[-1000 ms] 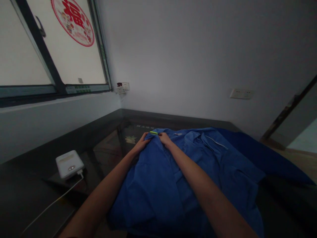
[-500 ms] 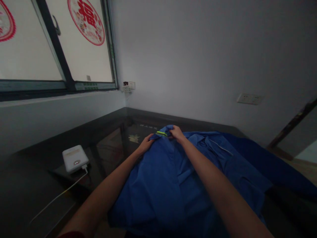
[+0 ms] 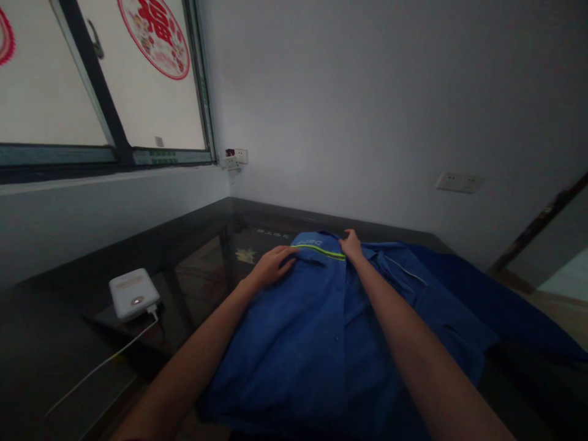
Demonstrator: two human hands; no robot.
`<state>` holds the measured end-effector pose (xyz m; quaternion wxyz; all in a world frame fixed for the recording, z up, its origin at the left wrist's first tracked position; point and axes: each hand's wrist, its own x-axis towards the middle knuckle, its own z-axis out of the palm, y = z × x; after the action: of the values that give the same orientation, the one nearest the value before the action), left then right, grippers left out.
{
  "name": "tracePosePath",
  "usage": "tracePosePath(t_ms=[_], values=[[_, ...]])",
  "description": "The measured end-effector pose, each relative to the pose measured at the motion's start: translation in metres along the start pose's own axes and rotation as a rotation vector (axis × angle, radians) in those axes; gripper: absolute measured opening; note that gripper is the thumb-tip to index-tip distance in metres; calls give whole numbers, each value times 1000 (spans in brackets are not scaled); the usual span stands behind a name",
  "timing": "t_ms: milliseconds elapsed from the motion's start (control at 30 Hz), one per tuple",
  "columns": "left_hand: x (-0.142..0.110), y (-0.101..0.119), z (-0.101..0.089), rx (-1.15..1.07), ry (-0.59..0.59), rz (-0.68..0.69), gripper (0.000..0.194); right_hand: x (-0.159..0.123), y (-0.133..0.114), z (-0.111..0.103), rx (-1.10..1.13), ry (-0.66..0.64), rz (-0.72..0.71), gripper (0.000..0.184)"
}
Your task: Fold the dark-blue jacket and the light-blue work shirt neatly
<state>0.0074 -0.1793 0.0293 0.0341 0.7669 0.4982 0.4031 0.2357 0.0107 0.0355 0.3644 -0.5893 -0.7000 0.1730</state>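
A blue work jacket [image 3: 294,343] lies spread over the dark table, with a yellow-green stripe and pale lettering across its upper part. My left hand [image 3: 274,266] rests on the cloth at the left end of the stripe, fingers stretched out and lying flat, beside a pocket flap. At the stripe's right end my right hand [image 3: 351,246] pinches the jacket's front edge between thumb and fingers. More of the jacket, a light zip line and a darker blue part [image 3: 482,300] extend to the right.
A white power bank [image 3: 134,294] with a white cable [image 3: 101,364] plugged in lies on the glossy dark table [image 3: 193,245] at left. Behind stand a grey wall with sockets [image 3: 459,182] and a window [image 3: 151,92] with red round stickers.
The jacket's upper part, bunched before, now lies flatter, showing the whole stripe and lettering. My right hand has moved right with the edge; my left hand has flattened onto the cloth.
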Motion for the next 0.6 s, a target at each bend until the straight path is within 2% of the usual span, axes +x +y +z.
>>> tracePosePath(t_ms=[67,133,200,267,367,433,600], values=[[0,-6,3,-17,-17,-65,31,-16,14,4,-75,-40,-9,49],[0,-19,6,11,44,-218,31,-28,19,7,-138,-63,-38,49],[-1,-35,8,56,100,-363,32,-37,14,8,-186,-64,-92,51],[-2,-51,12,78,99,-452,33,-46,3,10,-220,-69,-169,52],[-5,-66,21,62,19,-517,28,-63,-12,18,-250,-121,-297,50],[-7,-71,27,59,-29,-539,27,-79,-13,26,-271,-175,-352,49],[-10,-75,34,162,-28,-637,39,-111,8,49,-342,-259,-346,47]])
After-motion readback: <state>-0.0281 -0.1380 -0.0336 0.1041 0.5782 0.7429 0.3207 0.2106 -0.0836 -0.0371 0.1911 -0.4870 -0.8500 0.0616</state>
